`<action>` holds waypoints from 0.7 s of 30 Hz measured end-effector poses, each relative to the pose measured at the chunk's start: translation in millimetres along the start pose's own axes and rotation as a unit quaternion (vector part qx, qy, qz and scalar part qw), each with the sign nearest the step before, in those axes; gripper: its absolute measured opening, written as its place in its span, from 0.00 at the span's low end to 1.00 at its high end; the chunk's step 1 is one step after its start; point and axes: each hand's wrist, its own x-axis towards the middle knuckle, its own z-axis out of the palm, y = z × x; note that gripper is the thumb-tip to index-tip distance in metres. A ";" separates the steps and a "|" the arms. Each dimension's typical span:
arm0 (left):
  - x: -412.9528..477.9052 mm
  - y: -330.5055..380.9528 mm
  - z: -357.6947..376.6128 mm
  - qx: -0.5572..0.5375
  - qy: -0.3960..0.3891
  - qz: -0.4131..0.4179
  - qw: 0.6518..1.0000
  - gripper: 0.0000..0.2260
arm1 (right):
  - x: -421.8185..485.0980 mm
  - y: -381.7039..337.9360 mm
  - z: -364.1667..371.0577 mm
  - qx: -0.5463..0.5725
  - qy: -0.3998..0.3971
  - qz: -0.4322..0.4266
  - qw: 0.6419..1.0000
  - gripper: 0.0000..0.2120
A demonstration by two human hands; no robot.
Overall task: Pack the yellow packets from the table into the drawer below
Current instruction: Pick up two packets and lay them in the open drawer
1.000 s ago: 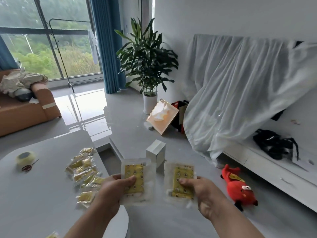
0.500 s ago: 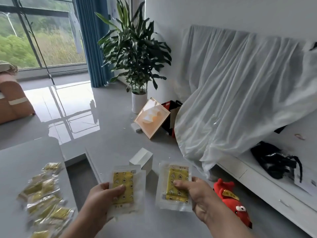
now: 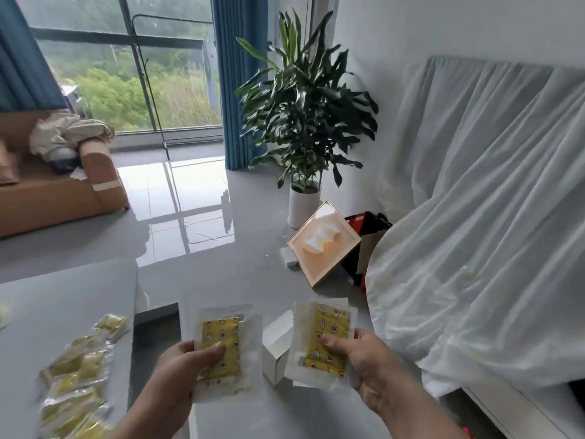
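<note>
Filling the right half of the view, a large white sheer cloth [image 3: 481, 223] drapes in folds over furniture against the white wall, with a white low cabinet edge [image 3: 519, 413] showing beneath its lower hem. A brown sofa [image 3: 53, 198] sits at far left, a heap of beige clothing [image 3: 69, 134] piled on its arm. Behind it, a tall window with a dark frame [image 3: 133, 83] and blue curtains [image 3: 228, 90]. A tall green leafy plant in a white cylindrical pot [image 3: 304, 115] stands on the glossy grey floor near the wall corner. Just right of the pot, a gold-framed picture [image 3: 323, 245] leans tilted, with a red and black bag [image 3: 367, 229] behind it.

The grey table [image 3: 63, 299] takes the lower left. Near its right edge lies a blurred row of clear-wrapped yellow packets [image 3: 79, 378], overlapping, running down to the bottom of the view. Drawer not clearly visible.

A small white cardboard box [image 3: 277, 350] stands on the floor, seen between the two held packets.

Left hand [image 3: 183, 365]: thumb pressed onto the face of a clear plastic packet with a yellow patterned insert [image 3: 221, 346], fingers behind it, clamped on its lower left part. Held upright above the floor, just beyond the table's right edge.

Right hand [image 3: 364, 362]: thumb on the front of a second yellow patterned packet [image 3: 326, 340], fingers wrapped behind its right edge, clamped. Packet slightly tilted, apart from the first one.
</note>
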 end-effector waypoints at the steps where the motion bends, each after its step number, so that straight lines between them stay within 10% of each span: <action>1: 10.2 4.6 10.2 -0.007 0.008 0.004 1.000 0.13 | 16.0 -14.0 -3.8 -0.010 -0.014 0.003 1.000 0.15; 21: 166.1 80.8 32.3 -0.173 0.218 0.044 0.960 0.06 | 255.8 -156.5 99.2 -0.212 -0.204 0.065 0.953 0.12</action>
